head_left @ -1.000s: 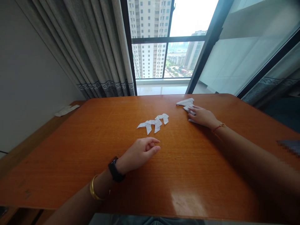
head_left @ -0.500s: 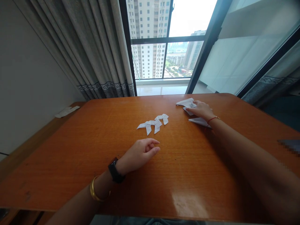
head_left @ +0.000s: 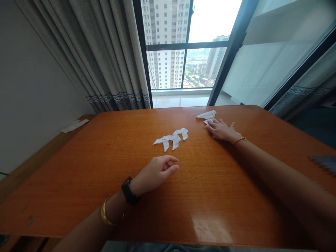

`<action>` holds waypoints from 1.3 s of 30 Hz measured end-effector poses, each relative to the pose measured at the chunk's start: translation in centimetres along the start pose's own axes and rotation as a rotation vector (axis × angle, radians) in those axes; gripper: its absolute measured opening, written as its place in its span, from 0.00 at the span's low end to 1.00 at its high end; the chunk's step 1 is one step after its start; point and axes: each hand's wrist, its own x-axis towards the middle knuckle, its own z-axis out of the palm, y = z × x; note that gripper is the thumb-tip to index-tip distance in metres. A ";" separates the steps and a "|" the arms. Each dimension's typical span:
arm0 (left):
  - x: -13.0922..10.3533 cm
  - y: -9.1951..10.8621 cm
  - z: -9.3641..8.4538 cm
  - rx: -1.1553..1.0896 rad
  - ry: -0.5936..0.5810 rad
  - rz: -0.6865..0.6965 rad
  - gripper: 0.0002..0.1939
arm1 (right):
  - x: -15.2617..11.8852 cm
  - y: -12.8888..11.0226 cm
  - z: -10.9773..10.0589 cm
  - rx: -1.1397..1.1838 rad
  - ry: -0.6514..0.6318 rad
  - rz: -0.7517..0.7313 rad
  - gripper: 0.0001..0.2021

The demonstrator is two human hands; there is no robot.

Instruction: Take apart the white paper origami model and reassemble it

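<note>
My right hand (head_left: pixel 222 131) lies palm down with its fingers spread over folded white papers, partly covering them. A folded paper plane (head_left: pixel 207 115) shows just beyond its fingertips. Near the middle of the wooden table (head_left: pixel 105 154), my left hand (head_left: pixel 156 173) rests with loosely curled fingers and a gap before the thumb, nothing in it. Beyond the left hand are two white folded paper figures, the larger (head_left: pixel 168 140) touching or close to the smaller (head_left: pixel 182 132).
A white paper (head_left: pixel 74 126) lies on a ledge at the left. Dark window frames and a grey curtain (head_left: pixel 112 56) stand behind the table. A blurred dark object (head_left: pixel 324 163) is at the right edge.
My right hand has come slightly nearer and flattened, its fingers spreading over the nearer papers. The far paper plane is now uncovered. My left hand has stayed still.
</note>
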 end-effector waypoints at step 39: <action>0.1 0.7 -0.8 0.031 0.035 -0.007 0.19 | 2.2 -11.4 -6.7 0.203 -0.383 -0.513 0.11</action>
